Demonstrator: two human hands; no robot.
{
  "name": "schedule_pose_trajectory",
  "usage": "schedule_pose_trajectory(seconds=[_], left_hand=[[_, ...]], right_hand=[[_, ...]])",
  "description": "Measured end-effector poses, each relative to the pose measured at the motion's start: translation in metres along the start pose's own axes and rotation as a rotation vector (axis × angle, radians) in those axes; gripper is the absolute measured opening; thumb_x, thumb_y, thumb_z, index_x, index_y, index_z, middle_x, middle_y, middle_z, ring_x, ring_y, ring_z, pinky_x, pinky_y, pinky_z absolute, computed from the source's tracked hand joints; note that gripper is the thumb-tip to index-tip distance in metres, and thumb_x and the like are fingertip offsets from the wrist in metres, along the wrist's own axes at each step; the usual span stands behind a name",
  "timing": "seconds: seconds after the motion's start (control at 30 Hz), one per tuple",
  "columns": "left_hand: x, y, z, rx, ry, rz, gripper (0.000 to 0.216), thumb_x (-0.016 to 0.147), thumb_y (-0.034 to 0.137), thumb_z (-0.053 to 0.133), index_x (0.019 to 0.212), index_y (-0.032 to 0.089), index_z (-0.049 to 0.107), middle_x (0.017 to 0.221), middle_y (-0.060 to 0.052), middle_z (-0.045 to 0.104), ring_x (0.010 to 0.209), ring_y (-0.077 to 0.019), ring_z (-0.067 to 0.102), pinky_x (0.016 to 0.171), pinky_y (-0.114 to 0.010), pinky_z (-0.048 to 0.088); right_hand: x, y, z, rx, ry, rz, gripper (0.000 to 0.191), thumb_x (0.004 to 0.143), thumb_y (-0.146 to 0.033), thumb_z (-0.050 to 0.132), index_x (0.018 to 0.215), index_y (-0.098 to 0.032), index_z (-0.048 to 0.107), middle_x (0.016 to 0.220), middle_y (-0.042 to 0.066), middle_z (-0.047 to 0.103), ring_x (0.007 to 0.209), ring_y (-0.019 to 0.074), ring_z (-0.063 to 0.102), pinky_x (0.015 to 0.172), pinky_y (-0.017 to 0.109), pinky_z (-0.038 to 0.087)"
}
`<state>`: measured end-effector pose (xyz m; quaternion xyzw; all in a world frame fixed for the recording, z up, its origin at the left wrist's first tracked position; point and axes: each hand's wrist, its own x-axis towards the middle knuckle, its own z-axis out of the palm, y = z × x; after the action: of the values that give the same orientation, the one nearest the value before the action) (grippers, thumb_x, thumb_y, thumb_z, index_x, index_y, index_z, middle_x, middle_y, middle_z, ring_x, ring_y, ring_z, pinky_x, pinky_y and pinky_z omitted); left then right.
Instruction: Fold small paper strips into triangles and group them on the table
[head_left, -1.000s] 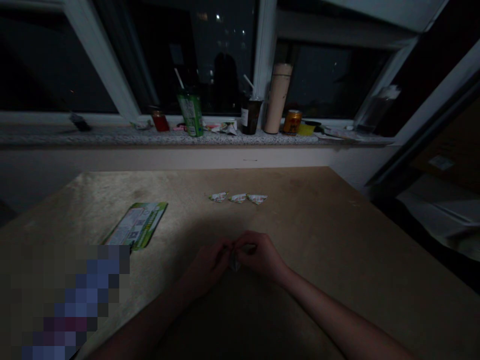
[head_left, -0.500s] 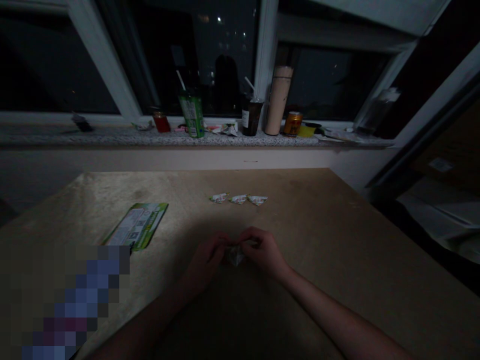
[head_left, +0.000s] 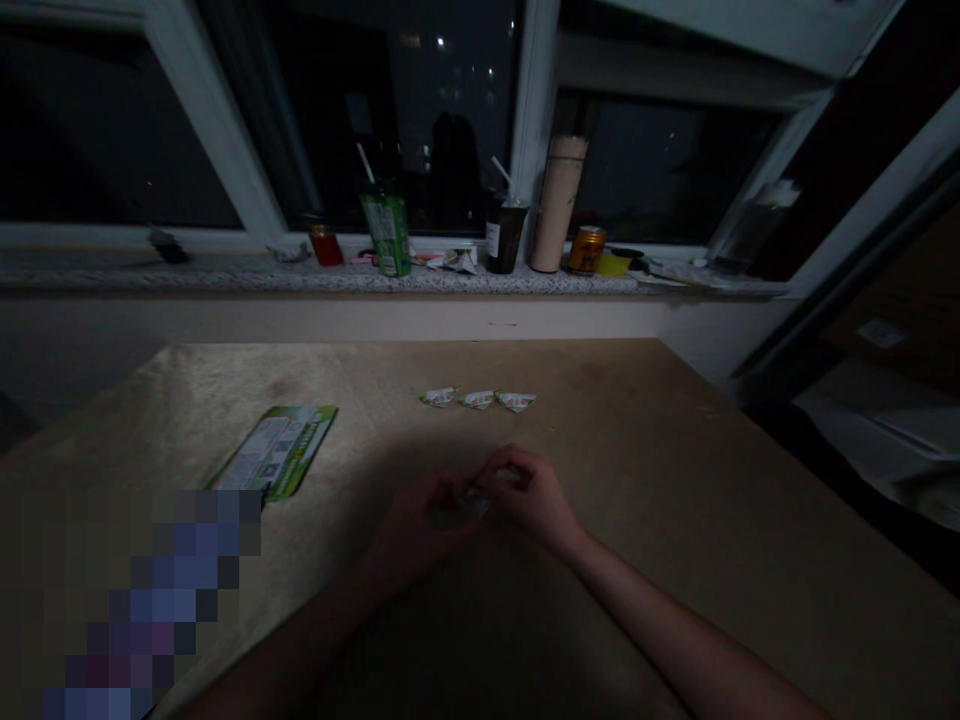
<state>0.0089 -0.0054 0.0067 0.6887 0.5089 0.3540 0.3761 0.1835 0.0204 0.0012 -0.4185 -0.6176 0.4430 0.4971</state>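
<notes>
Head view shows our right hand (head_left: 534, 492)'s grip clamped on a small, pale, plastic-looking wrapper (head_left: 474, 502), nearer us than the white-and-green triangular packets (head_left: 478, 400), presumably to steady it; whether our left hand (head_left: 416, 520)'s grip closes, we can't make out.

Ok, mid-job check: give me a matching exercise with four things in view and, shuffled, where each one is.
Things:
1. small pale item
2. three triangular packets
3. green-edged flat package
4. tall pinkish bottle

Places:
A. on the windowsill, between the dark cup and the orange can
B. in a row on the table, beyond the hands
C. between the fingers of the left hand and right hand
D. on the table, left of the hands

Pairs: 1-C, 2-B, 3-D, 4-A
</notes>
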Motion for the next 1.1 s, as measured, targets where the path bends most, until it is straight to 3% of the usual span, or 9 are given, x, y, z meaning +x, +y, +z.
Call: schedule_pose_trajectory(seconds=[0.23,0.5,0.87,1.1], left_hand=[[0.002,-0.009,0.001,-0.013,0.056,-0.005,0.029,0.063,0.03,0.074,0.088,0.02,0.062,0.085,-0.003,0.07,0.082,-0.024,0.067,0.077,-0.035,0.052],[0.004,-0.012,0.001,-0.087,0.112,-0.062,0.025,0.066,0.033,0.075,0.079,0.019,0.059,0.08,-0.003,0.07,0.075,-0.0231,0.067,0.071,-0.035,0.053],[0.008,-0.012,0.001,-0.12,0.179,-0.138,0.03,0.06,0.035,0.077,0.069,0.019,0.052,0.06,0.003,0.062,0.058,-0.0178,0.061,0.052,-0.026,0.044],[0.008,-0.013,0.0,-0.187,0.185,-0.167,0.031,0.06,0.036,0.076,0.068,0.02,0.05,0.06,0.004,0.06,0.057,-0.0171,0.059,0.051,-0.025,0.042]], right_hand=[[0.006,0.004,-0.003,0.077,-0.042,0.09,0.015,0.067,-0.027,0.069,0.071,-0.017,0.058,0.072,0.0,0.06,0.071,0.0142,0.058,0.065,0.025,0.045],[0.008,0.005,-0.005,0.282,-0.232,0.435,0.022,0.068,-0.035,0.063,0.077,-0.015,0.063,0.067,0.001,0.062,0.058,0.0132,0.058,0.056,0.026,0.046],[0.005,0.007,-0.006,0.48,-0.219,0.52,0.016,0.064,-0.026,0.064,0.072,-0.013,0.069,0.067,0.003,0.067,0.06,0.0139,0.062,0.062,0.027,0.049],[0.003,0.007,-0.009,0.574,-0.226,0.524,0.017,0.066,-0.027,0.069,0.074,-0.013,0.07,0.072,0.004,0.069,0.064,0.0136,0.064,0.07,0.027,0.05]])
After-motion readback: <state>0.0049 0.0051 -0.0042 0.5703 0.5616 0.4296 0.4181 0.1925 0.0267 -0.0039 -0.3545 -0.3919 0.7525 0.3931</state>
